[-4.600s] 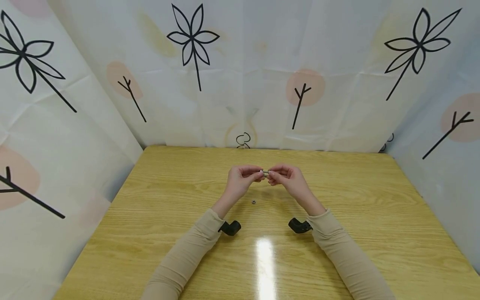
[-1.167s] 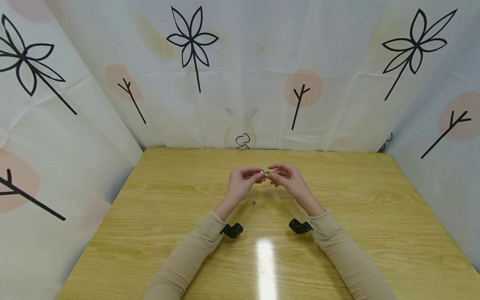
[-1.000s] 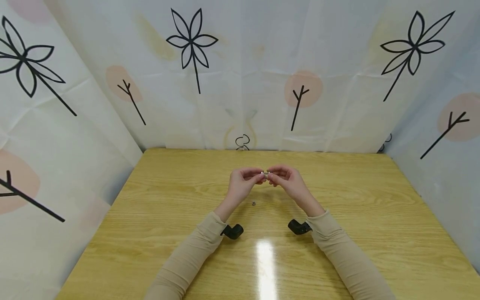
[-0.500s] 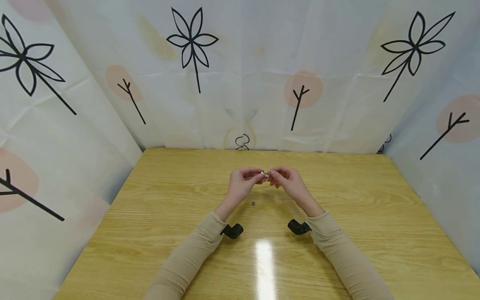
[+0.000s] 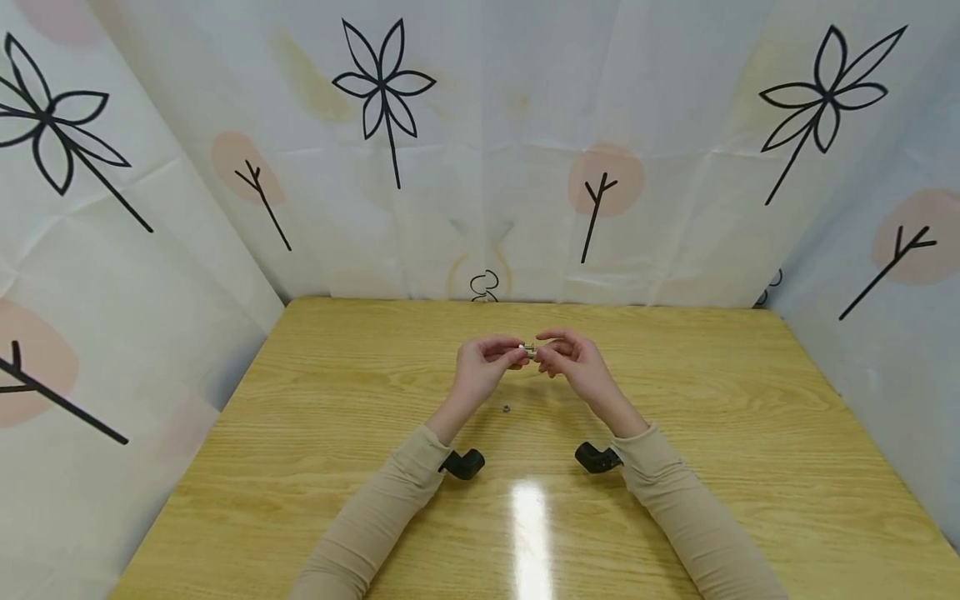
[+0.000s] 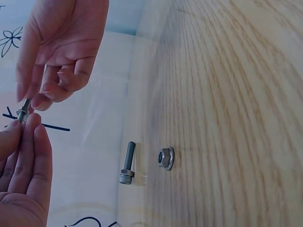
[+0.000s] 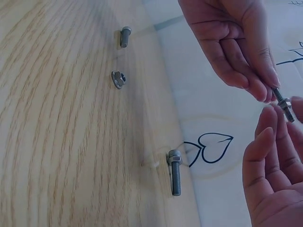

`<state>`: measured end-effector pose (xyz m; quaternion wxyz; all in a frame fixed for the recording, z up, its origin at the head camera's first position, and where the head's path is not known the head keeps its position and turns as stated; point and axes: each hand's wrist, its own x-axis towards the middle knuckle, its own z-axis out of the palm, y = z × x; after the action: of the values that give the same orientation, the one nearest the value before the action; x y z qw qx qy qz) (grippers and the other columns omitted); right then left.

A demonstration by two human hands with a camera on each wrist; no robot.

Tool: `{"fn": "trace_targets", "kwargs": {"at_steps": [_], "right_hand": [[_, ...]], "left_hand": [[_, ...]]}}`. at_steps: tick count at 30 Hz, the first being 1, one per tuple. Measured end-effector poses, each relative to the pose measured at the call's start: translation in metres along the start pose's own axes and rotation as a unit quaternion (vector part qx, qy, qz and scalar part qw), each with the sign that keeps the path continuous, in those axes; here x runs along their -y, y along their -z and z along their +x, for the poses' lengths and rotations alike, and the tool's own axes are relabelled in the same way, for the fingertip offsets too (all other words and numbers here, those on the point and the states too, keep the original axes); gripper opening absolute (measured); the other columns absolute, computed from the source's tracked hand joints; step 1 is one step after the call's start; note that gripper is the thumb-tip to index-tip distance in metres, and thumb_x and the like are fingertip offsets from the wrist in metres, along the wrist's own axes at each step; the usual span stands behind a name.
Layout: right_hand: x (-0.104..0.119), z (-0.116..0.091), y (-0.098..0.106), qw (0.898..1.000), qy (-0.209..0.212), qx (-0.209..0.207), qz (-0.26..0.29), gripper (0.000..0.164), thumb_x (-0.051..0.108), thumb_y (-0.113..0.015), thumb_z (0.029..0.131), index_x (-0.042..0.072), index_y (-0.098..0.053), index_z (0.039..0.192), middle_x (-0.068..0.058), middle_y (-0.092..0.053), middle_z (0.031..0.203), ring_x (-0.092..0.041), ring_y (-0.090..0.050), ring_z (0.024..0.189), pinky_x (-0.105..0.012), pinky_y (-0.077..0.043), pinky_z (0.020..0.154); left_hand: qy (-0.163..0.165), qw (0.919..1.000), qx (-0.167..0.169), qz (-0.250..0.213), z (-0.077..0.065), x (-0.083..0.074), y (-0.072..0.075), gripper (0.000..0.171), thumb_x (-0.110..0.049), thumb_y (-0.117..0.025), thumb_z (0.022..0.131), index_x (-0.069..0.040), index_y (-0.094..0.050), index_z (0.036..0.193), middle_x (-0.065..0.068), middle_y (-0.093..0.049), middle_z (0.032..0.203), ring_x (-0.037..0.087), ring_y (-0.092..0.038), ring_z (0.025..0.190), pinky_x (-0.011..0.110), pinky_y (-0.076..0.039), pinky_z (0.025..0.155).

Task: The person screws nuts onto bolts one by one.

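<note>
My left hand (image 5: 477,367) pinches a metal bolt (image 7: 290,114) by one end, thumb and fingers together. A hex nut (image 7: 284,103) sits partway along its threaded shank, and the threaded tip points toward my right hand (image 5: 581,367). In the head view, the right index finger is lifted away from the thumb, with the bolt's end between them. From the right wrist view, the right fingertips (image 7: 266,113) and thumb stand apart on either side of the nut. The bolt's gripped end is hidden by the left fingers.
On the wooden table (image 5: 337,417) lie a loose flange nut (image 6: 165,158), a bolt with a nut near its head (image 6: 128,163), and another bolt (image 7: 124,37). A patterned curtain (image 5: 480,208) hangs along the table's back edge. Black wrist mounts (image 5: 462,464) stick out from both sleeves.
Half a second ago the right thumb and index closed on the bolt's end; now the index has lifted off. The left hand keeps its pinch. The loose nut stays on the table.
</note>
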<state>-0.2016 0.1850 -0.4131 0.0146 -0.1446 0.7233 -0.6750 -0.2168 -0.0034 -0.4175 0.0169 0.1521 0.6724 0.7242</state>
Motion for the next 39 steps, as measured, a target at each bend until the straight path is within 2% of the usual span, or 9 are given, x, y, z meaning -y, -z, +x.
{"fn": "trace_targets", "kwargs": {"at_steps": [5,11,14,18,25,29,32,35,39], "right_hand": [[-0.0018,0.0006,-0.0017,1.000,0.008,-0.001,-0.002,0.028,0.007,-0.063,0.093,-0.009,-0.058,0.116,-0.022,-0.064,0.099,-0.021,-0.064,0.078,-0.040,-0.057,0.069],[-0.0015,0.0009,-0.0039,1.000,-0.012,-0.003,-0.006,0.031,0.015,-0.059,0.097,-0.011,-0.058,0.114,-0.028,-0.062,0.096,-0.018,-0.063,0.075,-0.033,-0.057,0.068],[-0.0007,0.0007,-0.0039,1.000,-0.008,-0.003,0.002,0.032,0.011,-0.061,0.096,-0.009,-0.055,0.119,-0.026,-0.063,0.099,-0.023,-0.064,0.078,-0.040,-0.057,0.071],[0.0005,0.0008,-0.0034,1.000,0.002,0.003,-0.003,0.029,0.009,-0.064,0.093,-0.007,-0.058,0.117,-0.024,-0.063,0.101,-0.031,-0.064,0.083,-0.048,-0.056,0.074],[0.0009,0.0012,-0.0022,1.000,-0.011,0.004,-0.027,0.030,0.017,-0.061,0.096,-0.007,-0.061,0.113,-0.021,-0.064,0.094,-0.034,-0.062,0.082,-0.042,-0.056,0.069],[0.0002,0.0014,-0.0025,1.000,-0.002,0.002,0.003,0.032,0.010,-0.065,0.093,-0.005,-0.057,0.121,-0.018,-0.065,0.099,-0.031,-0.064,0.082,-0.048,-0.056,0.073],[-0.0001,0.0016,-0.0031,1.000,0.009,0.003,0.010,0.028,0.007,-0.066,0.092,-0.005,-0.059,0.117,-0.017,-0.065,0.099,-0.023,-0.065,0.081,-0.051,-0.055,0.076],[0.0009,0.0014,-0.0038,1.000,0.010,0.002,-0.004,0.024,0.012,-0.063,0.094,-0.006,-0.063,0.110,-0.018,-0.066,0.095,-0.021,-0.064,0.078,-0.046,-0.057,0.074],[0.0027,0.0006,-0.0041,1.000,-0.003,0.002,-0.015,0.031,0.021,-0.057,0.098,-0.009,-0.064,0.107,-0.021,-0.065,0.091,-0.023,-0.062,0.077,-0.042,-0.057,0.071]], "left_hand": [[-0.004,1.0000,0.005,0.003,-0.0005,0.0001,0.0011,0.022,-0.005,-0.070,0.087,0.009,-0.069,0.104,0.019,-0.071,0.091,0.026,-0.070,0.081,0.039,-0.060,0.076],[-0.001,0.9999,0.012,-0.001,-0.0005,-0.0004,0.0021,0.024,-0.004,-0.068,0.089,0.011,-0.067,0.106,0.026,-0.068,0.095,0.039,-0.067,0.088,0.046,-0.058,0.080],[-0.002,0.9998,0.019,-0.005,-0.0002,-0.0005,0.0023,0.024,-0.003,-0.067,0.089,0.012,-0.066,0.108,0.028,-0.067,0.097,0.042,-0.066,0.090,0.045,-0.058,0.081],[-0.002,0.9998,0.019,-0.006,-0.0003,-0.0006,0.0018,0.024,-0.005,-0.067,0.089,0.010,-0.067,0.108,0.026,-0.068,0.097,0.039,-0.067,0.090,0.042,-0.059,0.080],[-0.005,1.0000,0.004,-0.001,0.0003,0.0001,0.0001,0.023,-0.005,-0.070,0.087,0.010,-0.068,0.105,0.020,-0.070,0.091,0.027,-0.070,0.082,0.040,-0.060,0.076],[-0.012,0.9999,0.005,-0.001,-0.0003,-0.0002,0.0002,0.020,-0.004,-0.069,0.087,0.009,-0.069,0.103,0.019,-0.071,0.089,0.024,-0.071,0.079,0.040,-0.060,0.075],[-0.015,0.9998,0.008,-0.003,-0.0010,-0.0002,0.0004,0.019,-0.004,-0.069,0.087,0.008,-0.070,0.102,0.019,-0.071,0.089,0.025,-0.071,0.079,0.038,-0.060,0.074],[-0.018,0.9998,0.009,-0.004,-0.0015,0.0009,0.0005,0.019,-0.004,-0.069,0.087,0.008,-0.069,0.102,0.020,-0.070,0.089,0.026,-0.070,0.080,0.038,-0.060,0.075],[-0.018,0.9998,0.008,-0.002,-0.0015,0.0024,0.0003,0.020,-0.004,-0.070,0.087,0.008,-0.070,0.102,0.019,-0.071,0.089,0.027,-0.070,0.080,0.043,-0.060,0.076]]}}
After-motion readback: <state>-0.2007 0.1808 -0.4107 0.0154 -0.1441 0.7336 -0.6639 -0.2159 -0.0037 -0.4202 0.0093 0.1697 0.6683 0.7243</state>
